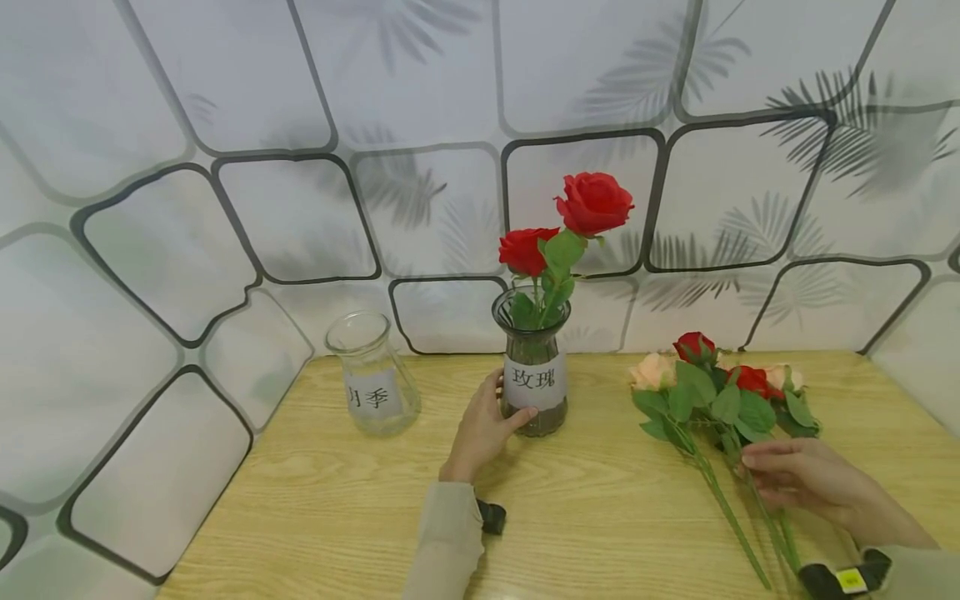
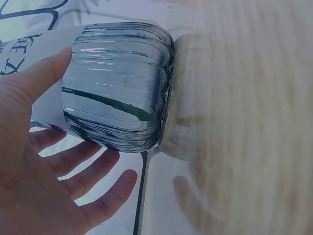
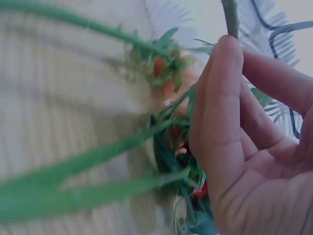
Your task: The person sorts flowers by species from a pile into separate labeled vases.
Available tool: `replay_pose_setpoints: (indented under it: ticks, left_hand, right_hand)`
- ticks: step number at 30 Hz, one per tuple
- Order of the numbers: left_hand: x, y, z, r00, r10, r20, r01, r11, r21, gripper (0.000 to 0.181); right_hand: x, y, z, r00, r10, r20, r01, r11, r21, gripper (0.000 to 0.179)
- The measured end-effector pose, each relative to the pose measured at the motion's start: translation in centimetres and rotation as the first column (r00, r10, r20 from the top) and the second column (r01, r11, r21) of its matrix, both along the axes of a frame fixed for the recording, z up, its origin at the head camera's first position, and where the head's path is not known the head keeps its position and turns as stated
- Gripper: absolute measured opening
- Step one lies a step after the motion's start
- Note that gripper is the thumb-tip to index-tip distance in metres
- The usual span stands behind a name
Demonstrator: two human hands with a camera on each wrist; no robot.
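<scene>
My left hand (image 1: 482, 429) holds the lower part of a dark glass vase (image 1: 546, 423) with a white paper label (image 1: 534, 379). The thumb lies across its front and the fingers are at its left side. Two red roses (image 1: 597, 203) with green leaves stand in this vase, and in the left wrist view a green stem (image 2: 107, 102) shows through the glass. Over at the right, my right hand (image 1: 813, 482) pinches a rose stem (image 3: 231, 18) between thumb and fingertips. Which bloom this stem carries cannot be told.
Red roses (image 1: 695, 347) and peach roses (image 1: 652, 372) lie bunched on the wooden table (image 1: 360, 517), stems toward the front. A clear glass vase (image 1: 378, 360), also labelled, stands left of the dark one. Behind the table rises a patterned wall (image 1: 442, 208).
</scene>
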State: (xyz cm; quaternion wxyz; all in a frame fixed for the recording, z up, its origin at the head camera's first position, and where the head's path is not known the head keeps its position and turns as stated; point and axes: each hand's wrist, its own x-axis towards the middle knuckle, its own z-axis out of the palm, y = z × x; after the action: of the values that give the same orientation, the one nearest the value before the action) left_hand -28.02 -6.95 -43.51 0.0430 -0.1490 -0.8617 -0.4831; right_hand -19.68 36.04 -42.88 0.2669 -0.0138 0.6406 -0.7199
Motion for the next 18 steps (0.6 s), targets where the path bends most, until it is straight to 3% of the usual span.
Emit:
replay_pose_setpoints:
  ticks: [3,8,18]
  left_hand:
    - [0.0,0.0,0.0,1.0,0.001,0.0,-0.001,1.0,-0.003,0.08]
    - [0.1,-0.1,-0.1,1.0,0.002,0.004,-0.002,1.0,-0.002,0.081]
    - [-0.1,0.0,-0.2,1.0,0.0,-0.009,0.0,1.0,-0.002,0.081]
  right_hand:
    - [0.0,-0.3,0.0,0.999,0.012,-0.036,-0.016,0.992,-0.129,0.033]
    - [0.0,-1.0,0.5,0.997,-0.015,-0.079,-0.006,0.966,-0.259,0.037]
    - [-0.3,-2.2,1.3,0.986,-0.114,-0.124,0.068,0.942,-0.33,0.038]
